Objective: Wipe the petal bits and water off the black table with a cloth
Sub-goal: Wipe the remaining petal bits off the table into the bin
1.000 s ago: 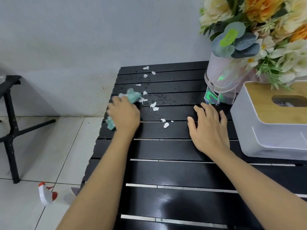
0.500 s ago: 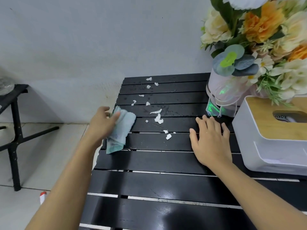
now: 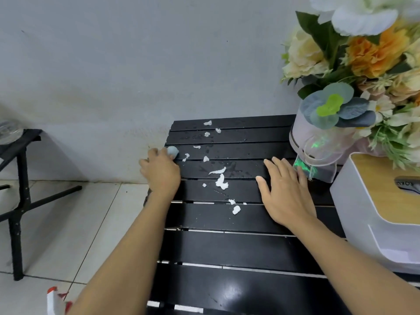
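The black slatted table (image 3: 238, 246) carries several white petal bits (image 3: 221, 181) and water drops on its far left part. My left hand (image 3: 161, 171) lies at the table's left edge and holds the pale green cloth (image 3: 173, 151) under it; only a small bunched tip shows past the fingers. My right hand (image 3: 284, 192) rests flat on the slats with fingers spread, right of the petal bits.
A flower bouquet in a clear wrapped box (image 3: 318, 142) stands at the back right. A white tissue box with a wooden lid (image 3: 381, 212) sits at the right edge. A black stool (image 3: 20, 189) stands on the tiled floor at left; a red-and-white spray bottle (image 3: 56, 301) lies below.
My left hand has moved with the cloth from the table's left edge further back and now covers most of it. My right hand has stayed flat in place.
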The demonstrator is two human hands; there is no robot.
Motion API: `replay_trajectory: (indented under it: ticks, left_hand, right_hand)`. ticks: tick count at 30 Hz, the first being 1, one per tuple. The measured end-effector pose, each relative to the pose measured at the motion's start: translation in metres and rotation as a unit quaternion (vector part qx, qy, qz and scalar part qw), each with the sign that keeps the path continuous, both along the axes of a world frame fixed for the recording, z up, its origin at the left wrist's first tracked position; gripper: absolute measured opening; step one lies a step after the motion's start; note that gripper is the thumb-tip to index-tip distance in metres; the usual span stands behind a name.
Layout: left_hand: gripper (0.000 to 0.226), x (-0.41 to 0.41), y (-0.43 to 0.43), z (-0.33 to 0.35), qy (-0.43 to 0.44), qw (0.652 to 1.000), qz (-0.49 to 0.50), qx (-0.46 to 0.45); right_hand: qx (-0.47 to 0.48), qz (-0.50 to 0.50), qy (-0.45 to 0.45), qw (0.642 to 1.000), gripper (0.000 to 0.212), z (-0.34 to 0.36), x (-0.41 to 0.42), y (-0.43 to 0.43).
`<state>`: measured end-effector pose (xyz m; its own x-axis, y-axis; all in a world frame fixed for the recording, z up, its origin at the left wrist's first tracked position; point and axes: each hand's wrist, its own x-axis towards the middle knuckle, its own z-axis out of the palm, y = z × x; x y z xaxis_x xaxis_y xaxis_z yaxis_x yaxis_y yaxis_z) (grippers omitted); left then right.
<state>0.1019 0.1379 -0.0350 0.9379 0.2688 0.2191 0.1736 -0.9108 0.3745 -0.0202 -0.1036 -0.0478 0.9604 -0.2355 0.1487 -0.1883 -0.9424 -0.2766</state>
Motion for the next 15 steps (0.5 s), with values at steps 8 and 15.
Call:
replay_trajectory:
  ticks: [8, 15]
  left_hand:
    - [0.023, -0.037, -0.015, 0.011, -0.048, 0.934, -0.318, -0.159]
    - [0.031, 0.042, -0.013, -0.012, -0.009, 0.999, -0.029, 0.032]
  right_hand:
    - [-0.028, -0.010, -0.010, 1.000, 0.055, -0.004, 0.002, 0.000]
    - [-0.035, -0.012, -0.015, 0.999, 0.059, -0.007, 0.002, 0.001]
